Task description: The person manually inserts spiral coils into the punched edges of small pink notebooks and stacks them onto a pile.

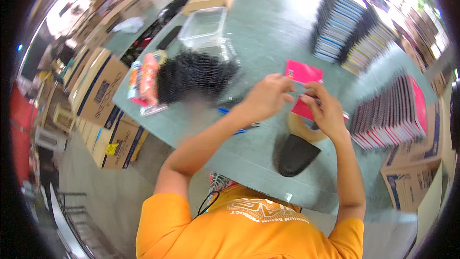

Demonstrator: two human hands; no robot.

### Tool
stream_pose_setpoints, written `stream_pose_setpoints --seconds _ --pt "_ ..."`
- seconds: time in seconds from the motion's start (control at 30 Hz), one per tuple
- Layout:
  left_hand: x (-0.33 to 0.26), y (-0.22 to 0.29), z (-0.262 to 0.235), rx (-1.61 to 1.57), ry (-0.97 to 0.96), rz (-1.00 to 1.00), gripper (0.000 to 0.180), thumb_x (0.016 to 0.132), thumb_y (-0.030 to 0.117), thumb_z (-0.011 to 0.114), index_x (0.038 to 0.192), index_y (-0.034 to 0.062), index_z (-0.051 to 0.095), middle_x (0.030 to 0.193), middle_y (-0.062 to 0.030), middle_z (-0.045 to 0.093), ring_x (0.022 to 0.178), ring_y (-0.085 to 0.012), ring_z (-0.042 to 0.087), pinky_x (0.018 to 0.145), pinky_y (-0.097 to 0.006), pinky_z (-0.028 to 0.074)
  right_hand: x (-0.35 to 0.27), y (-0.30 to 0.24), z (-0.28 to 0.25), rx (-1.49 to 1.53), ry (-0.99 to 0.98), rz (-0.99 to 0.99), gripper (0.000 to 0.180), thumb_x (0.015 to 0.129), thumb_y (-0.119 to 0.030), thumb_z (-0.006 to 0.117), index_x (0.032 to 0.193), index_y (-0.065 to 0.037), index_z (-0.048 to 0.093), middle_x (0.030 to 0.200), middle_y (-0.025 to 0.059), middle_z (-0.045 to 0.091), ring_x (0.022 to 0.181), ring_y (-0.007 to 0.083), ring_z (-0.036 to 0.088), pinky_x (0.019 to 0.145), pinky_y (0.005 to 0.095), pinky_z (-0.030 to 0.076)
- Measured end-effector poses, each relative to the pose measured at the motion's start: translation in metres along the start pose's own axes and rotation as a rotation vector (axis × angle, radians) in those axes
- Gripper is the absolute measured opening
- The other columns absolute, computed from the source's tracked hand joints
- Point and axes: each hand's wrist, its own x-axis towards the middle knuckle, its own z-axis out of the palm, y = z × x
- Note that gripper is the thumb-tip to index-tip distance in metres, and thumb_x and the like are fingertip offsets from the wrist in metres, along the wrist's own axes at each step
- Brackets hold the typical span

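A pink-covered notebook [304,72] lies in front of me, with a second pink part showing nearer, below a pale gap. My left hand [268,97] is at its left side, fingers pinched together by that gap; whatever is between them is too small to make out. Over the right side, my right hand [327,108] has its thumb and fingers closed on the notebook's edge. Partly under the nearer pink part sits a wide roll of tan tape [306,129]. Close to it rests a black, rounded wedge-shaped thing [298,156].
Black coil bindings [199,77] are heaped at left, beside a clear plastic box [205,26] and pink-orange packets [148,79]. A blue-handled tool [239,129] lies near my left forearm. Notebook stacks [390,115] stand at right, above a cardboard box [412,177].
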Motion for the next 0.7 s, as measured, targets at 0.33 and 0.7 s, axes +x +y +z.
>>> stream_pose_setpoints --seconds 0.33,0.7 --pt "-0.090 0.052 0.072 -0.246 -0.258 -0.210 0.038 0.072 0.024 0.071 0.096 0.0021 0.053 0.088 -0.0155 0.052 0.084 -0.0354 0.054 0.077 -0.042 0.045 0.004 0.001 0.002 -0.120 0.005 -0.125 0.031 0.070 -0.002 0.065 0.098 -0.006 0.052 0.089 0.0130 0.054 0.082 0.0296 0.057 0.068 0.0385 0.046" --pt "-0.019 0.041 -0.018 0.080 -0.658 0.017 0.038 0.072 0.008 0.066 0.110 0.0106 0.061 0.098 -0.0154 0.062 0.089 -0.0271 0.061 0.080 -0.034 0.048 -0.051 0.059 -0.031 0.597 0.042 0.314 0.027 0.075 -0.002 0.070 0.100 0.003 0.064 0.092 0.0054 0.066 0.080 0.0096 0.059 0.072 0.0229 0.048"
